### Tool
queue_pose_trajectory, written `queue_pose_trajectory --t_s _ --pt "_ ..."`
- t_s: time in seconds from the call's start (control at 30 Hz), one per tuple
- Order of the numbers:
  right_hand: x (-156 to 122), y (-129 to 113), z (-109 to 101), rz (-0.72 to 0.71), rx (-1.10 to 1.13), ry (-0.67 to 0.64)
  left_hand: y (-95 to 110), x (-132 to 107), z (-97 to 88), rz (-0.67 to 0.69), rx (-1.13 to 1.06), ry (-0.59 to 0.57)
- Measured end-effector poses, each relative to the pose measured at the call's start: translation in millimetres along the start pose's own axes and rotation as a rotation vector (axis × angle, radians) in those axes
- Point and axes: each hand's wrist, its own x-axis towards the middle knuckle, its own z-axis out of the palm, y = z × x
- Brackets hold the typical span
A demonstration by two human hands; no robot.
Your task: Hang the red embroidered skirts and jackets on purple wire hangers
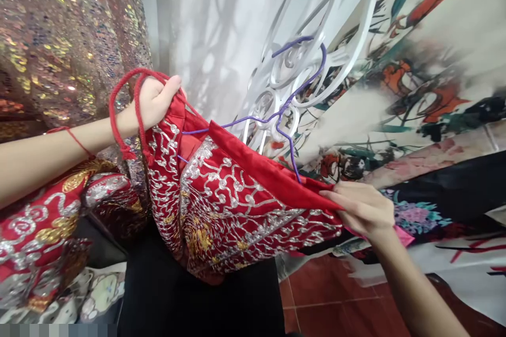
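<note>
A red skirt with silver sequin scrolls and a plain red waistband is stretched between my two hands. My left hand is closed on the waistband's left end, the thumb on top, with a red cord looped over the wrist. At the other end, my right hand pinches the waistband's right corner. A purple wire hanger reaches down into the waist opening. Its hook points up, and its lower parts are hidden inside the cloth.
White scrolled metalwork stands behind the hanger. Sequined gold fabric hangs at the left, above another red-and-silver garment. Floral-printed cloth fills the right side. Red floor tiles show below.
</note>
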Motion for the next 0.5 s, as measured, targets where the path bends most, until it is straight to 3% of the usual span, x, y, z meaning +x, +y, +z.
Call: queue_pose_trajectory --t_s 0.1,0.23,0.37,0.5 --pt "4.4 -0.7 -0.3 0.004 -0.144 -0.076 5.1 -0.1 3.8 0.001 0.060 0.125" --pt "3.3 13.9 -0.4 0.012 -0.394 -0.129 8.3 -2.1 7.4 -0.045 -0.055 0.023" --pt "-3.5 15.3 13.1 0.227 -0.657 0.001 5.9 -5.8 10.6 0.089 -0.053 -0.080" --pt "-11.6 1.4 33.3 0.337 -0.893 0.175 3.3 -9.3 10.7 0.337 0.099 -0.176"
